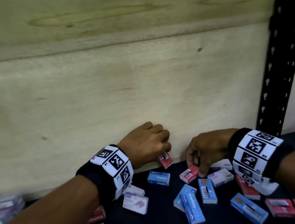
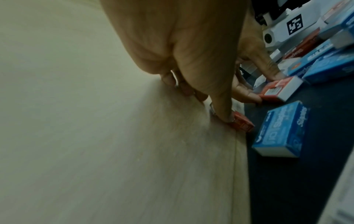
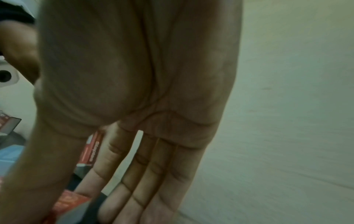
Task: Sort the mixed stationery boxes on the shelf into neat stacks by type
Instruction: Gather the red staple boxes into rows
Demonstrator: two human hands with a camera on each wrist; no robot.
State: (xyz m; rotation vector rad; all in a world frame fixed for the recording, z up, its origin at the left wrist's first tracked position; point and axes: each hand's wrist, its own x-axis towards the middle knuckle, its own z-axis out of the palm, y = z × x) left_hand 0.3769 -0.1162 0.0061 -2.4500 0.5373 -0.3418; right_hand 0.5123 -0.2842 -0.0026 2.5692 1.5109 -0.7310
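Sorting looks barely begun. The left hand (image 1: 146,143) pinches a small red box (image 1: 165,159) held on end against the plywood back wall (image 1: 136,74), fingers curled round it at the rear of the shelf (image 1: 161,220). The right hand (image 1: 204,151) reaches down over a second red box (image 1: 189,174) lying flat, thumb and fingertips at its edges; a closed grip is likely, though the right wrist view shows fairly straight fingers. Judged step: gathering reds for a stack by the wall. Left to do: most of it. Blue boxes (image 1: 190,205), more red ones (image 1: 281,206) and white-and-purple boxes (image 1: 136,202) lie scattered and overlapping, mixed. At far left, blurred purple-and-white boxes (image 1: 0,212) look stacked; whether sorted, cannot tell.
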